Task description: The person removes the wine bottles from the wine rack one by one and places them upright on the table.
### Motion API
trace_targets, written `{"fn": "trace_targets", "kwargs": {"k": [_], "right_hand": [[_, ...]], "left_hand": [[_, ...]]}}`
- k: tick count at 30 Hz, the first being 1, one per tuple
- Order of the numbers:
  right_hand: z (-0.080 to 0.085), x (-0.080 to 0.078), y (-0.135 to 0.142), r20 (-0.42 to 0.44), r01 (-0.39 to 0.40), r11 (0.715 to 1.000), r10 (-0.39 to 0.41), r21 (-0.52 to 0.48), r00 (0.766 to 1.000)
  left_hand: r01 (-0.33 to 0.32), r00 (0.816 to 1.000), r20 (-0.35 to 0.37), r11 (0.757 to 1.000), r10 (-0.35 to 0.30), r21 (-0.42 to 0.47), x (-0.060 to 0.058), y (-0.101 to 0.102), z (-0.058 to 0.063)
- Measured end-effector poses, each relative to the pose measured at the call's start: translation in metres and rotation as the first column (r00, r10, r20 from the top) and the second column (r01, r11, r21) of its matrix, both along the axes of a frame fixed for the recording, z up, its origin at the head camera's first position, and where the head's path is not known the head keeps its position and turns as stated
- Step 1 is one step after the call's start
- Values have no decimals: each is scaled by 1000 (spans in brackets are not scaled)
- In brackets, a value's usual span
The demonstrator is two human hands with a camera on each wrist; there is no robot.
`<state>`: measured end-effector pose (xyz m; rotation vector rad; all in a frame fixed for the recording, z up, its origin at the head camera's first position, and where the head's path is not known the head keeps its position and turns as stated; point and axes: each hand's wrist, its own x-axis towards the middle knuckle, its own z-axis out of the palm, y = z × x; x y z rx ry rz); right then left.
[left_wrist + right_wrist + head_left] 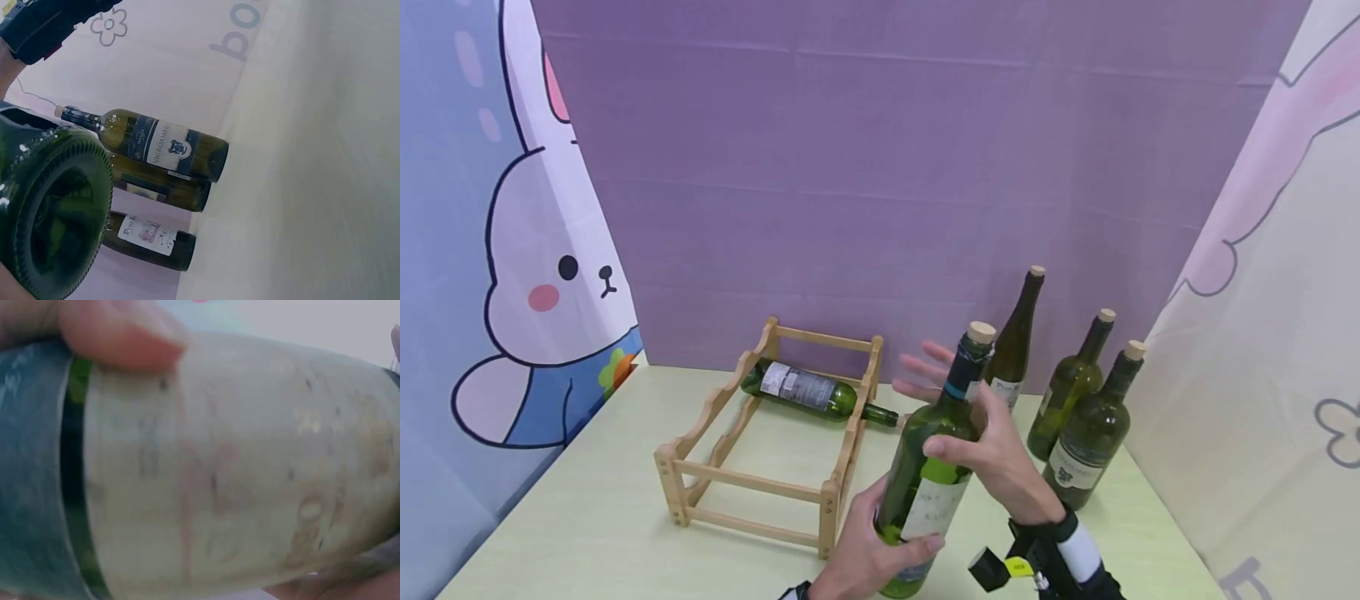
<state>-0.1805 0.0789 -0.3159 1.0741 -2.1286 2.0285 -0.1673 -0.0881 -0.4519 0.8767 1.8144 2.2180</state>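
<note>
A green wine bottle with a cork and a pale label is held tilted above the table's front. My left hand grips its lower body, thumb across the label. My right hand is at the shoulder, with the thumb near the front of the glass and the other fingers spread out behind the neck. The bottle's base fills the left side of the left wrist view. Close up in the right wrist view is the blurred label, with a thumb over its edge.
Left of the hands stands a wooden wine rack. One green bottle lies across its far end, neck toward the right. Three corked bottles stand at the right: a slim one behind, another, and a labelled one nearest.
</note>
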Motion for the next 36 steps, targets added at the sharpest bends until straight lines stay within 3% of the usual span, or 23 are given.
{"fn": "trace_targets", "kwargs": {"k": [5,11,18,23,28,33,36], "right_hand": [[-2,2,-4,0,-59,998,59,-24,998],[-5,5,-6,-45,6,1000,-5,21,999],[-12,5,-8,-120,33,999,-32,4,992],[-14,6,-8,-173,23,1000,-21,7,985],[-10,9,-5,-191,-16,999,9,-34,982],[-7,10,1,-209,-19,998,7,-55,978],[-5,10,8,-230,30,999,-36,-28,972]], "left_hand": [[-16,1000,-5,1000,16,-13,-2,1,-2],[9,1000,21,1000,-8,-30,-3,0,-6],[66,996,67,997,-63,-42,-5,-1,-9],[99,992,83,994,-94,-56,-4,-1,-7],[91,993,78,992,-85,-84,-2,-3,-1],[9,1000,-4,987,-10,-158,0,-9,6],[-89,989,-134,981,66,-173,0,-15,13]]}}
